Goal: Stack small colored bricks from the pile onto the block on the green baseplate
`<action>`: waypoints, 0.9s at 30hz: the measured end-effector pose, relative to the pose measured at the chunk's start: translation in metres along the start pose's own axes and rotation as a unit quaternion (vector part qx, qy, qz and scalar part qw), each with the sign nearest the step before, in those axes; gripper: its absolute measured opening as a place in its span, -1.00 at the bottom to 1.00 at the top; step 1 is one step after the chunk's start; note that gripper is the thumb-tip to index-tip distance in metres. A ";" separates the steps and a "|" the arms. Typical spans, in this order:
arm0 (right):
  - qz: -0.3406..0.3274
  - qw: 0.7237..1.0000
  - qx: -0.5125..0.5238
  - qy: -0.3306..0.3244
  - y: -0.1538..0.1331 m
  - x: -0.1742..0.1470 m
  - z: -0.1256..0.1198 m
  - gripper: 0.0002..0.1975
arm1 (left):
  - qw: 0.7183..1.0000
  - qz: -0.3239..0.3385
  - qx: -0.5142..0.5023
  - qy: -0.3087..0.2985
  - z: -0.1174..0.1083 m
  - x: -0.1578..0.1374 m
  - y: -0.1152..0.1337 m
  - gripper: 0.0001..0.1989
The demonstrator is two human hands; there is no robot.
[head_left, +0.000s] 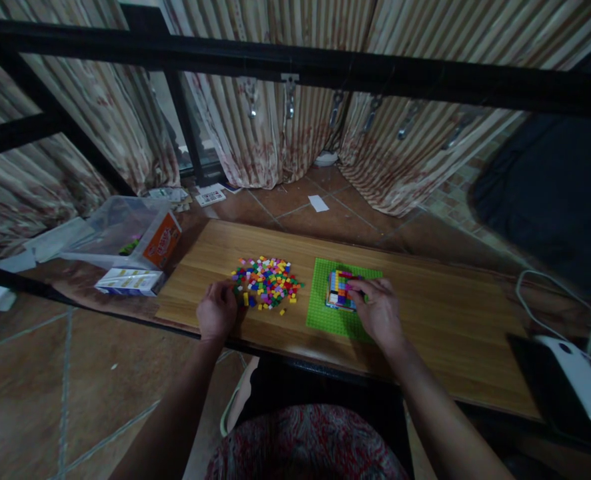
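Striped curtains (265,153) hang across the far side; black metal rail (285,60) runs in front of them; wooden table (445,313) sits below, in front of the person; clear plastic tub (145,223) with an orange label stands just past the table's left end, a few green bits inside; white case (575,377) and a cable (555,299) at the right end; green baseplate (320,300) lies flat on the table, right of centre; brick pile (270,283), mixed colours, spread loose left of the baseplate, apart from it; small carton (131,282) lies near the tub; left hand (218,310) is at the pile's left edge, fingers curled in, can't tell if they grip a brick; right hand (378,308) reaches over the baseplate, fingers bent, tips together at the block's right side, can't tell if a brick is pinched; multicoloured brick block (339,293), low and rectangular, sits on the baseplate, partly hidden by that hand.
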State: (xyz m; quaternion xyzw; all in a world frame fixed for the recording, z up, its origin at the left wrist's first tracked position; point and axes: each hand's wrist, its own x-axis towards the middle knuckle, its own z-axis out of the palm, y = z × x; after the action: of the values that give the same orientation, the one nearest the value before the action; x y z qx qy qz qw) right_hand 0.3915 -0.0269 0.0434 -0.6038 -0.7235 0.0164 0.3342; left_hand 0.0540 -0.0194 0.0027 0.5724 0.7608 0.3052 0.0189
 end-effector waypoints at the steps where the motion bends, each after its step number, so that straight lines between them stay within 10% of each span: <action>1: -0.001 1.000 -0.004 0.004 0.001 0.000 0.001 -0.78 | 1.000 0.000 -0.001 -0.001 0.000 0.000 0.000 -0.83; 9: 0.020 0.999 0.009 0.038 0.004 -0.007 -0.003 -0.73 | 1.000 -0.002 -0.001 0.000 0.002 -0.001 -0.002 -0.83; 18: 0.248 0.951 0.146 0.114 0.018 -0.016 0.031 -0.48 | 1.000 -0.004 0.006 -0.001 0.000 -0.001 0.000 -0.84; 27: 0.272 0.939 0.180 0.111 0.016 -0.018 0.047 -0.41 | 1.000 -0.016 0.005 -0.007 -0.001 -0.001 0.003 -0.85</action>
State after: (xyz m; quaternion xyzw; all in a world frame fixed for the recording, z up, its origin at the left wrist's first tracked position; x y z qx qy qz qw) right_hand 0.3824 -0.0204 -0.0080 -0.7055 -0.4752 0.1694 0.4977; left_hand 0.0567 -0.0200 0.0047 0.5624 0.7713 0.2970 0.0257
